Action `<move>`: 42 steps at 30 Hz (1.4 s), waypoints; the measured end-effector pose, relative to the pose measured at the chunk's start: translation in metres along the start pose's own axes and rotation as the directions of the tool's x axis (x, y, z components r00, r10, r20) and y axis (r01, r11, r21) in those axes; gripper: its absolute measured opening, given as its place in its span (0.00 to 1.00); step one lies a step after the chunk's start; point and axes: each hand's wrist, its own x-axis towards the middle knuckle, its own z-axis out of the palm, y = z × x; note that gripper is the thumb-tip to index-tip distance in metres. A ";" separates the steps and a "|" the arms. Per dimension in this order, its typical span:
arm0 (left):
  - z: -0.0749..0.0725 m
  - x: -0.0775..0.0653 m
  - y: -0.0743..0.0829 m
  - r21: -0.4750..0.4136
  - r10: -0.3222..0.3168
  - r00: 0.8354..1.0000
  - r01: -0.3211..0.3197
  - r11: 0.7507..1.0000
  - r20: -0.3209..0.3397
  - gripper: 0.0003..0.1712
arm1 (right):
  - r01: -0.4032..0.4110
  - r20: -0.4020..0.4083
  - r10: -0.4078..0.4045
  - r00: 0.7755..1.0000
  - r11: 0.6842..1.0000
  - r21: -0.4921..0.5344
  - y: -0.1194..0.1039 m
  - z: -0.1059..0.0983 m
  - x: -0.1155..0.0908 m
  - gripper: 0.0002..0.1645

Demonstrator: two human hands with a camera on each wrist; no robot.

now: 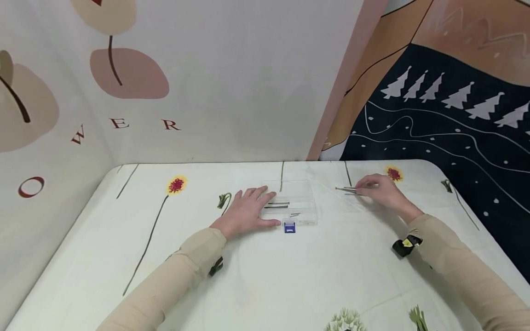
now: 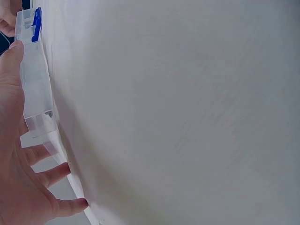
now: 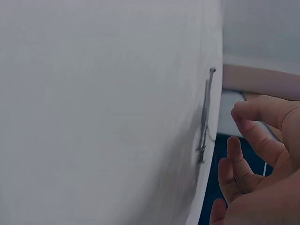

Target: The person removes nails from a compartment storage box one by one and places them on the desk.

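Note:
A clear plastic compartment box [image 1: 306,197] with a blue latch [image 1: 290,227] lies on the table. Inside are long thin metal nails [image 1: 276,206] and shorter ones [image 1: 295,214]. My left hand [image 1: 247,209] rests at its left side, fingers spread. In the left wrist view, the thumb [image 2: 14,63] touches the box [image 2: 35,77] while the other fingers reach past its end. Several loose nails [image 3: 205,117] lie to the right of the box. My right hand [image 1: 382,192] is just over them, thumb and a fingertip together; whether a nail is between them cannot be made out.
A white cloth printed with flowers covers the table [image 1: 256,285]. Behind it rises a pale printed wall hanging [image 1: 232,101]. A dark hanging with white trees [image 1: 439,110] is at the right. Dark wrist devices [image 1: 403,247] sit at both sleeves.

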 end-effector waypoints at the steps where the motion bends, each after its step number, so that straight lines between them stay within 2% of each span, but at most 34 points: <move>1: 0.000 0.000 0.000 0.000 0.000 1.000 0.000 1.000 -0.001 0.50 | 0.005 -0.002 -0.005 1.000 1.000 0.007 -0.003 0.002 0.000 0.13; 5: -0.001 -0.001 0.000 -0.002 -0.004 1.000 0.004 1.000 -0.001 0.50 | 0.092 -0.007 -0.092 0.996 0.995 0.038 -0.015 0.017 -0.001 0.10; 8: 0.000 -0.001 0.001 -0.005 -0.006 1.000 0.006 1.000 0.006 0.51 | 0.181 0.011 -0.183 0.983 0.981 0.064 -0.023 0.032 -0.003 0.07; 11: -0.001 -0.002 0.001 -0.001 -0.008 1.000 0.008 1.000 0.011 0.51 | 0.223 0.042 -0.228 0.973 0.971 0.087 -0.033 0.045 -0.005 0.06; 22: -0.001 0.000 0.003 0.014 -0.022 1.000 0.021 1.000 0.021 0.50 | 0.220 0.112 -0.239 0.965 0.962 0.158 -0.056 0.068 0.006 0.09; 28: -0.002 0.000 0.003 0.025 -0.034 0.999 0.034 0.999 0.020 0.51 | 0.287 0.147 -0.313 0.938 0.942 0.174 -0.066 0.080 0.012 0.09; 32: -0.003 0.000 0.002 0.016 -0.037 0.999 0.036 0.999 0.023 0.51 | 0.338 0.158 -0.360 0.919 0.929 0.148 -0.072 0.088 0.015 0.09; 36: -0.003 0.000 0.002 0.018 -0.037 0.999 0.036 0.999 0.019 0.50 | 0.368 0.162 -0.383 0.909 0.923 0.116 -0.077 0.093 0.015 0.09; 42: -0.002 0.000 0.002 0.014 -0.033 0.999 0.032 0.999 0.028 0.50 | 0.370 0.188 -0.388 0.902 0.921 0.124 -0.082 0.099 0.014 0.09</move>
